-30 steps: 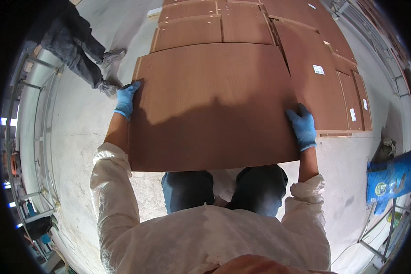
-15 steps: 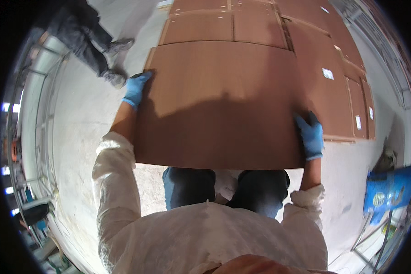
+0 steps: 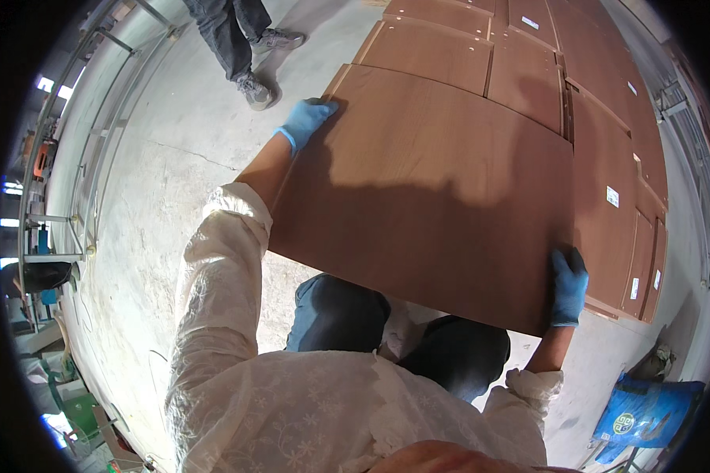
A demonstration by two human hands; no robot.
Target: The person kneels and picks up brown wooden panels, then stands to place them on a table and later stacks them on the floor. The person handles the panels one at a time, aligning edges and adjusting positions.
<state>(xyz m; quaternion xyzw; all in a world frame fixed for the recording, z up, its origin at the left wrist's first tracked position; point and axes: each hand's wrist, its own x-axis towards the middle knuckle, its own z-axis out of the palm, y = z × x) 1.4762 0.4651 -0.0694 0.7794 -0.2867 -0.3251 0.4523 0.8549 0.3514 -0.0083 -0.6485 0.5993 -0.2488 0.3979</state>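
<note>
1. Two gloved hands, one big brown panel (image 3: 426,197). That's the whole job in hand here: the person holds the panel up off the floor (image 3: 158,181), flat-ish and tilted, out in front of their knees.
2. Left hand (image 3: 304,122) in a blue glove is wrapped over the far left corner of the panel, fingers curled onto the top face. Grip looks closed on the edge, and the arm is stretched way out.
3. Right hand (image 3: 568,285), also in a blue glove, clamps the near right corner, fingers spread on top. The thumb is hidden underneath, so I can't see that side of the grip, but it clearly has hold of the panel.
4. Where the panel is: in the air between both hands, its far edge overlapping the view of the other panels (image 3: 528,71) laid flat side by side on the floor beyond. I can't tell if that far edge touches them or just hangs above them.
5. Progress, as a guess: a good few panels are already laid out in rows, so plenty looks done. This one is lifted but not set down anywhere yet, so placing it is what's left.
6. Around it: another person's legs (image 3: 237,39) stand near the left corner, metal racks (image 3: 79,189) run along the left, and a blue sack (image 3: 647,414) sits at lower right.
</note>
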